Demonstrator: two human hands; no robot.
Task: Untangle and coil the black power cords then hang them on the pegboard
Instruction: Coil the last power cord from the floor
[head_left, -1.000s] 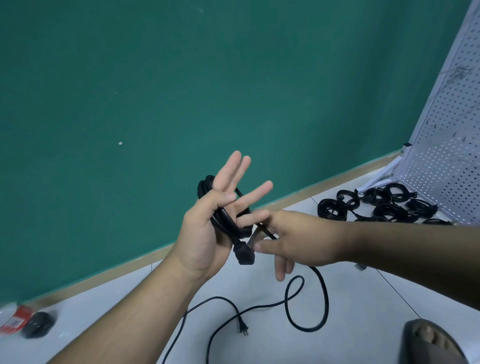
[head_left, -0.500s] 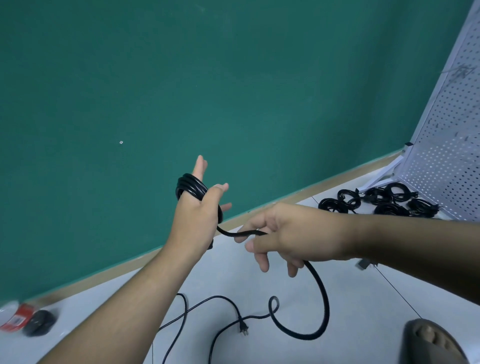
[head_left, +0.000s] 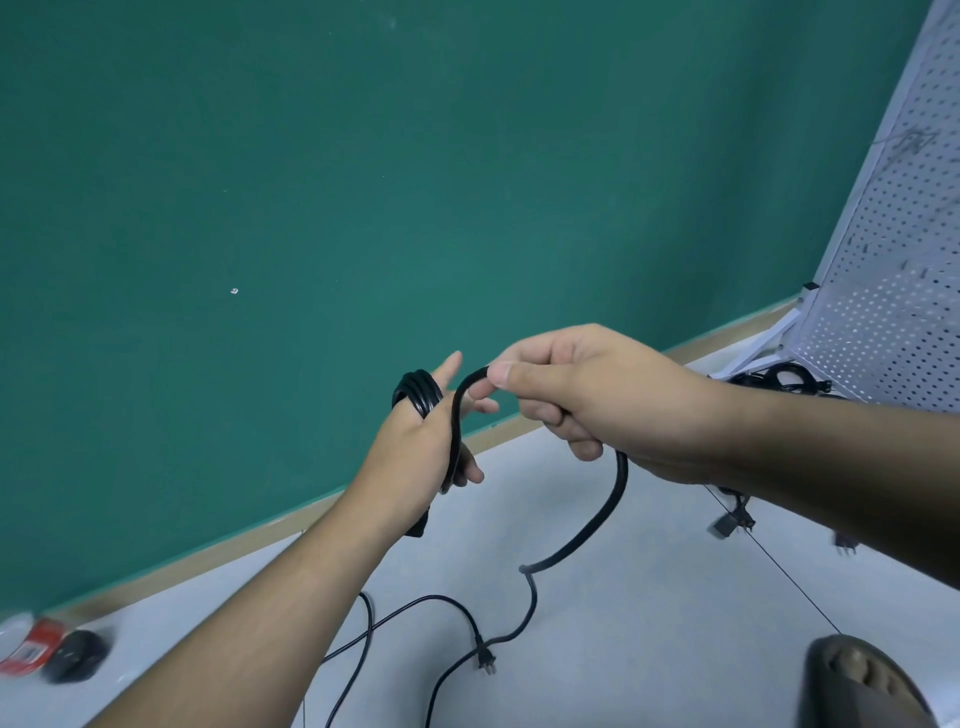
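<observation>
A black power cord (head_left: 605, 525) is partly wound in several loops around my left hand (head_left: 415, 452), whose fingers point up and away. My right hand (head_left: 587, 400) pinches the cord between thumb and fingers just right of the left hand and arches it over the left hand's back. The free length hangs from my right hand down to the floor, ending in a plug (head_left: 485, 662). The white pegboard (head_left: 898, 291) leans at the far right, with several coiled black cords (head_left: 779, 376) lying at its foot.
A green wall with a wooden skirting fills the back. A thinner black cable (head_left: 363, 629) trails over the grey floor near the plug. A red packet and a dark object (head_left: 72, 657) lie at the lower left. A foot in a dark slipper (head_left: 857, 680) shows at lower right.
My right hand has risen and carried the cord up and over the left hand, adding a turn. The slack loop on the floor has shortened and straightened.
</observation>
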